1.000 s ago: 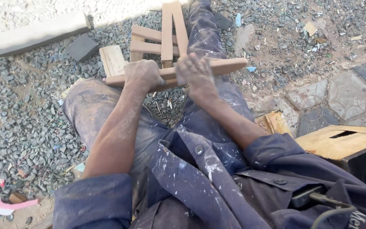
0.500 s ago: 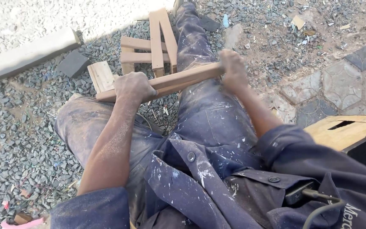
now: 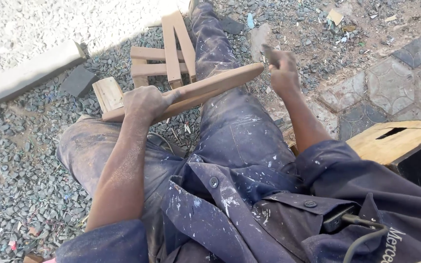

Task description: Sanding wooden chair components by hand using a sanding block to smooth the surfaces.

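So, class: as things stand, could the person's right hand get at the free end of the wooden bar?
Probably yes: the right hand hovers just beside the wooden bar end, nothing between them.

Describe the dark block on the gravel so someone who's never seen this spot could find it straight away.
Start at the long pale timber beam lying across the gravel at upper left. Just off its right end, left of the small wooden frame, sits the dark block. It is the only flat, charcoal-grey square piece there; everything around it is light wood or loose stones.
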